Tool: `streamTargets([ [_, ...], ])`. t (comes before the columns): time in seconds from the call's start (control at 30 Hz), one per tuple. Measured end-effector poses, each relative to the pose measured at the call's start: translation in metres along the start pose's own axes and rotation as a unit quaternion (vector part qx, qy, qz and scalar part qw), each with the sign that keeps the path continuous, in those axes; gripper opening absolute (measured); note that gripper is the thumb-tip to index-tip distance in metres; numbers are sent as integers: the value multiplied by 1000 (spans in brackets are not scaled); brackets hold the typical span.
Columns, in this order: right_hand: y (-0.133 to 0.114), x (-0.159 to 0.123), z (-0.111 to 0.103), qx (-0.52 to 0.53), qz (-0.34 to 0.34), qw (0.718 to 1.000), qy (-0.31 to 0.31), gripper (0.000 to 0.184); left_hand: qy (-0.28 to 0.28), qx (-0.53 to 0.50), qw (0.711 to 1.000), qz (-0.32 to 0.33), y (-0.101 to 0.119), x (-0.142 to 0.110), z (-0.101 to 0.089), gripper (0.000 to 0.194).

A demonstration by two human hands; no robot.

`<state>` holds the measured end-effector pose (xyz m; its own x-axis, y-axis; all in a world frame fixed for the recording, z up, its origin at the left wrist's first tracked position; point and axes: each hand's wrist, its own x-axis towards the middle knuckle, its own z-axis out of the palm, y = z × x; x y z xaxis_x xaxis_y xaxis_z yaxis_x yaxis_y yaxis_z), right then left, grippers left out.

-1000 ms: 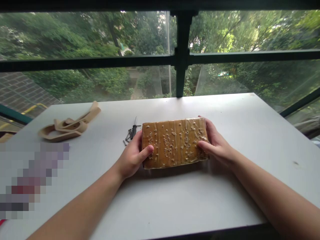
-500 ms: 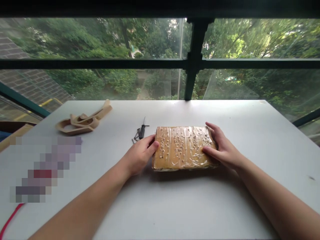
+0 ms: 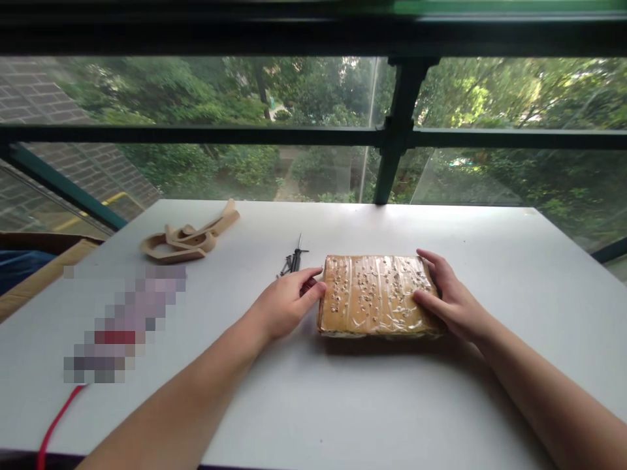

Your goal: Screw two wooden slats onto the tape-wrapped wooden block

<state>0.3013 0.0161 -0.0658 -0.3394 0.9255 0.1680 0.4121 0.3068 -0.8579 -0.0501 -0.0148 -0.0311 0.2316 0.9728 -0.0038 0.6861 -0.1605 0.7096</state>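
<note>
A flat cardboard block (image 3: 377,297), wrapped in clear tape and dotted with several small holes, is between my two hands just above or on the white table. My left hand (image 3: 289,303) is at its left edge, thumb tip touching the edge and the other fingers partly hidden. Gripping the right side is my right hand (image 3: 453,300), its thumb on top and its index finger along the far corner. Beyond my left hand lie a small black screwdriver (image 3: 296,261) and several dark screws (image 3: 285,266).
At the far left of the white table (image 3: 392,405) rests a curved wooden piece (image 3: 181,243). A blurred-out object (image 3: 132,326) with a red strap (image 3: 56,421) lies nearer. A cardboard box (image 3: 53,267) stands off the left edge, and windows line the back.
The view has shifted, so everything appears farther right and slightly lower. My left thumb now overlaps the block's edge less. My right hand keeps its grip.
</note>
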Motion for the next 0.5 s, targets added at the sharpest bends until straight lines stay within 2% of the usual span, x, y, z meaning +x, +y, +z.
streamTargets([
  [0.07, 0, 0, 1, -2, 7, 1000, 6, 82, 25, 19, 999, -24, -5, -2, -15, 58],
  [0.13, 0, 0, 2, 0, 13, 1000, 8, 80, 77, 31, 996, -37, -12, -2, -38, 54],
  [0.27, 2, -3, 2, -7, 25, 1000, 11, 80, 229, 92, 968, -40, -40, 4, -106, 52],
  [0.37, 12, -5, -1, -44, 56, 997, 25, 76, 221, 226, 941, -116, -73, 9, -168, 47],
  [0.5, 24, -1, 0, -83, 48, 994, 57, 75, 248, 298, 899, -207, -124, 10, -242, 47],
])
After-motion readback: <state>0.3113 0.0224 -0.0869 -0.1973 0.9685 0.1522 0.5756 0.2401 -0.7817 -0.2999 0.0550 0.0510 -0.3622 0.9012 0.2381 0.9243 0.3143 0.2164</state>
